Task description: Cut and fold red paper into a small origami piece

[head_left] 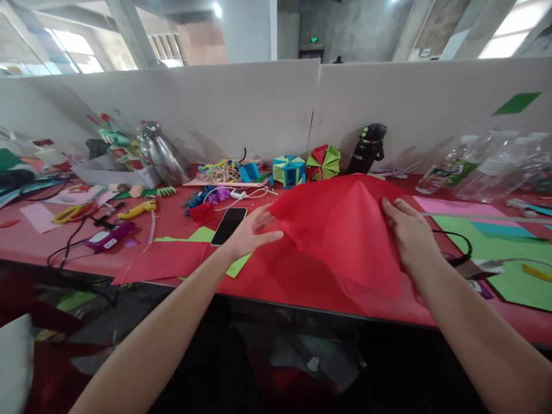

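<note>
A large sheet of red paper (340, 224) is held up over the red tabletop, with a creased peak near its top. My right hand (409, 230) pinches its right edge, the thumb on the near side. Beside the sheet's left corner is my left hand (252, 233), fingers spread and thumb stretched out. Its fingertips are slightly blurred, and I cannot tell whether they touch the paper. A black phone (229, 225) lies just behind my left hand. Flat red paper (166, 261) and light green paper (202, 234) rest left of that wrist.
Behind the sheet stand folded paper models (288, 171) and a black bottle (366, 149). Clear plastic bottles (487, 167) and green sheets (517, 259) are at right. A purple glue gun (110, 236), yellow scissors (69, 214) and a steel jug (161, 152) occupy the left.
</note>
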A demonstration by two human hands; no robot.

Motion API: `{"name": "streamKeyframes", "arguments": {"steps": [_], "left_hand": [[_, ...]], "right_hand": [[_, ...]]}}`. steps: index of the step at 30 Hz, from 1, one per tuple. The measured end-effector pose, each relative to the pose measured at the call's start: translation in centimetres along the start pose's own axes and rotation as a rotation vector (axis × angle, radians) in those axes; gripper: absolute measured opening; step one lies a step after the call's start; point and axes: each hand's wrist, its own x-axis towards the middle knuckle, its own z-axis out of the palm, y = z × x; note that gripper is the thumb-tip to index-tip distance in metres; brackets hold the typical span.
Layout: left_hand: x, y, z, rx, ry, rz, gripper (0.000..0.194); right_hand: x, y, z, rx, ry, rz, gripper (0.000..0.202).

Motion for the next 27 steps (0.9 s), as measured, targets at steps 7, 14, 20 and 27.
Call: {"name": "streamKeyframes", "arguments": {"steps": [7,14,20,27], "left_hand": [[0.6,-1.0,0.5,0.195,0.229,0.028,0.032],[0.7,-0.8,0.6,-0.176,0.318,0.071,0.03],[0.6,-1.2,-0.3,-0.126,0.415,-0.011,0.026],[0.6,-1.1,0.2,-0.368,0.357,-0.246,0.022]], "right_hand": [[0.2,-0.4,-1.1,-0.23,0.111,0.185,0.018],[1.0,1.4,-1.5,-0.206,0.123,0.187,0.023],[0.3,3.5,-2.0,-0.26,-0.305,0.029,0.03],[-2.9,2.6,-1.2,-0.819,-0.631,-0.776,0.053]]}}
